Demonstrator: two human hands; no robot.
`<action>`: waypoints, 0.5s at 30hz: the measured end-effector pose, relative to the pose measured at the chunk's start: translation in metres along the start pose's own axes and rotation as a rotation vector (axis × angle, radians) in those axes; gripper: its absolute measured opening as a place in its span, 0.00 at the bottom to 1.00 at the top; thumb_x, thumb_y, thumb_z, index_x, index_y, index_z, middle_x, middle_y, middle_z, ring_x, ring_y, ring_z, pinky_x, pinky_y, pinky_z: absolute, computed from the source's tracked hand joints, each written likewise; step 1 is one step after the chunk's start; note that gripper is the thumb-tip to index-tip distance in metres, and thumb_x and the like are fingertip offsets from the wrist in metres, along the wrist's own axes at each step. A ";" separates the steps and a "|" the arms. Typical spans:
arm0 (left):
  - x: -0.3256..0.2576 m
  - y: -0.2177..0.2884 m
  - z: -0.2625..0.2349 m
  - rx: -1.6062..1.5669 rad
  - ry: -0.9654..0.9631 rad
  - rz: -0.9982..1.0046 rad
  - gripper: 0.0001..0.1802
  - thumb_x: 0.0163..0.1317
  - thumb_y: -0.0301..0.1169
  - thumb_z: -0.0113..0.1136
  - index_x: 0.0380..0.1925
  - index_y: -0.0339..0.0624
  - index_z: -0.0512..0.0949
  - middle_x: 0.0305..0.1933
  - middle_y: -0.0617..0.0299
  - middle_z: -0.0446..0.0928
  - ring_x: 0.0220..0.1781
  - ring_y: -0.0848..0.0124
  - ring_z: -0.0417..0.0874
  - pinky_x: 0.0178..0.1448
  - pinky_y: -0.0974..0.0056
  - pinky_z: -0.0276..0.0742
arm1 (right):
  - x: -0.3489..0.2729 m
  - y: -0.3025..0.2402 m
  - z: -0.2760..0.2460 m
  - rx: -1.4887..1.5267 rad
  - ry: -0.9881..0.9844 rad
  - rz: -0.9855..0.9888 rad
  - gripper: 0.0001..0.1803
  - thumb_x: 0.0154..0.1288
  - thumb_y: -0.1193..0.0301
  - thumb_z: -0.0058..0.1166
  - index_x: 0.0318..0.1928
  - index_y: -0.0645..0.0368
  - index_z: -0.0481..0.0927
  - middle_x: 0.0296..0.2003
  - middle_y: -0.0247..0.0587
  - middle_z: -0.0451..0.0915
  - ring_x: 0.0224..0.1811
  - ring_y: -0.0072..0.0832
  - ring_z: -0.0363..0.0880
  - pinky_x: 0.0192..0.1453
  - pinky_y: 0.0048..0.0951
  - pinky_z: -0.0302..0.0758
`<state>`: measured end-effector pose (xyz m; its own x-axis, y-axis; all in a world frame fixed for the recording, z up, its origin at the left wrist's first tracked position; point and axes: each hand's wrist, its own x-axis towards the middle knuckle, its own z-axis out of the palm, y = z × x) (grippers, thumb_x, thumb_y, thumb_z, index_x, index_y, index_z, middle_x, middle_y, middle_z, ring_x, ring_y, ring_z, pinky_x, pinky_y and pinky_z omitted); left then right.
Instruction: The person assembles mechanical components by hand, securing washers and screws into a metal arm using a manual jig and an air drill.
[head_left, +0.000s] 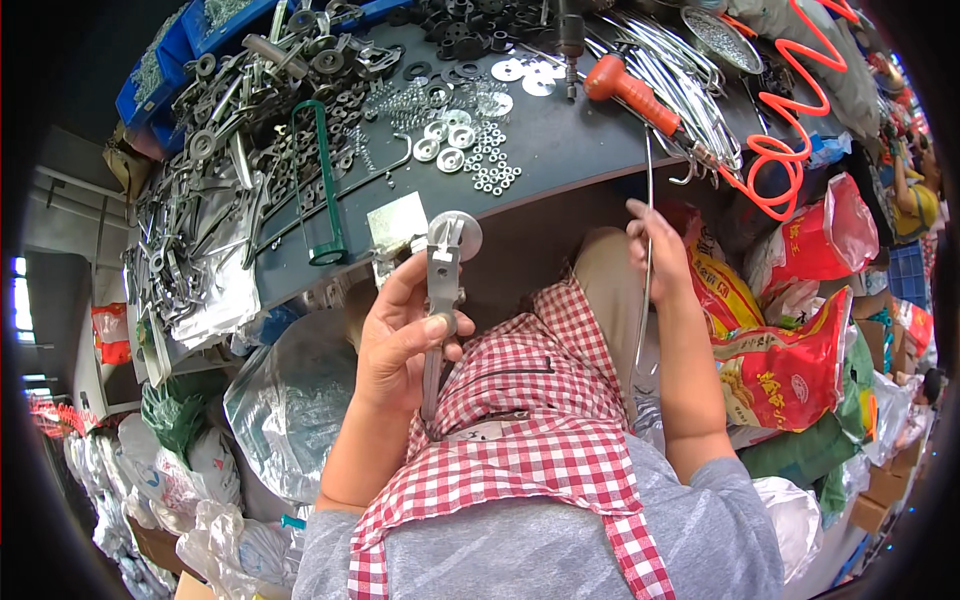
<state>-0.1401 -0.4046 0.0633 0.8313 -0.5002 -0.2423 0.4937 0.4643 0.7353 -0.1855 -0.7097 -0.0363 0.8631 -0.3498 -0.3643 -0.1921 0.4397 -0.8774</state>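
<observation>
Two hands are engaged: the left hand (402,330) grasps a disc-topped metal bracket (443,280) before the counter's (570,165) near edge; the right hand (667,258) grips a slim metal rod (644,318), well apart from it. Assembly appears in hand; the next move probably calls for aligning rod and bracket.

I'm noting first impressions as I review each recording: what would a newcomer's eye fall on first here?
Probably the coiled, bright orange-red hose at the upper right, then the red-and-white checked cloth apron across the lower middle. Left of centre, the grey metal bracket with its round disc stands out in the left hand's grip; right of centre, a long, thin, silvery metal rod runs through the right hand's grip.
</observation>
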 end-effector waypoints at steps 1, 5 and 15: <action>-0.001 0.003 0.002 0.007 0.000 0.019 0.35 0.44 0.22 0.59 0.57 0.37 0.61 0.46 0.53 0.69 0.34 0.66 0.79 0.28 0.73 0.79 | 0.007 0.001 0.001 0.056 0.056 -0.046 0.22 0.66 0.63 0.42 0.55 0.64 0.64 0.22 0.28 0.68 0.16 0.13 0.61 0.18 0.15 0.59; -0.007 0.007 -0.006 -0.072 0.037 0.101 0.35 0.44 0.20 0.58 0.57 0.37 0.61 0.49 0.51 0.69 0.35 0.65 0.80 0.28 0.72 0.81 | -0.016 0.015 0.018 0.013 -0.008 -0.037 0.21 0.68 0.61 0.37 0.56 0.63 0.64 0.19 0.26 0.66 0.12 0.12 0.59 0.14 0.13 0.55; -0.002 0.004 -0.015 -0.047 -0.003 0.117 0.33 0.45 0.21 0.56 0.56 0.35 0.62 0.48 0.50 0.70 0.34 0.66 0.79 0.28 0.74 0.81 | 0.036 -0.079 0.012 -0.003 0.004 -0.249 0.16 0.66 0.63 0.41 0.49 0.59 0.71 0.17 0.25 0.65 0.10 0.09 0.56 0.12 0.12 0.53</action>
<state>-0.1364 -0.3910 0.0574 0.8831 -0.4430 -0.1548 0.4051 0.5532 0.7279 -0.1334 -0.7472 0.0240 0.8823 -0.4500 -0.1381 0.0247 0.3373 -0.9411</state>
